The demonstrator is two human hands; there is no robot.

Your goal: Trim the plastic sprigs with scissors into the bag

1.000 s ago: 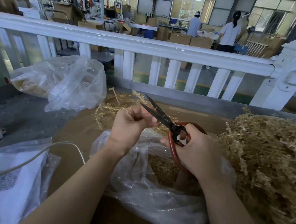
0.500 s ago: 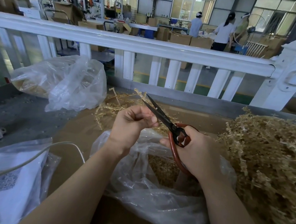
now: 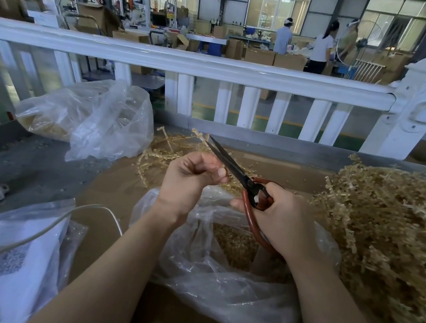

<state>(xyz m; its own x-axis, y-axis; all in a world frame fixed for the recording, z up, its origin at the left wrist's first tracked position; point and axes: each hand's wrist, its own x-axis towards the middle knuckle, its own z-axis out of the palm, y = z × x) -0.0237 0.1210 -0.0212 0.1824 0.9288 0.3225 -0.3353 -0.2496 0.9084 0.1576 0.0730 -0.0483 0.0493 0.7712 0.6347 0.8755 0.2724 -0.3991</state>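
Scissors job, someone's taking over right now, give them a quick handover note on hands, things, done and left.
Left hand pinches a thin sprig at the blades.
Right hand grips the red-handled scissors, blades nearly closed.
Open bag lies under both hands, cut pieces already inside.
Large uncut pile sits at right; loose sprigs lie behind the hands.
Left: finish this sprig, then work through the pile.

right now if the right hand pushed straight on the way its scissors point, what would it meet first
Likely the thin tan plastic sprig at the black blade tips, pinched by the left hand; beyond it, the white railing. The right hand grips the red-handled scissors; depth is uncertain.
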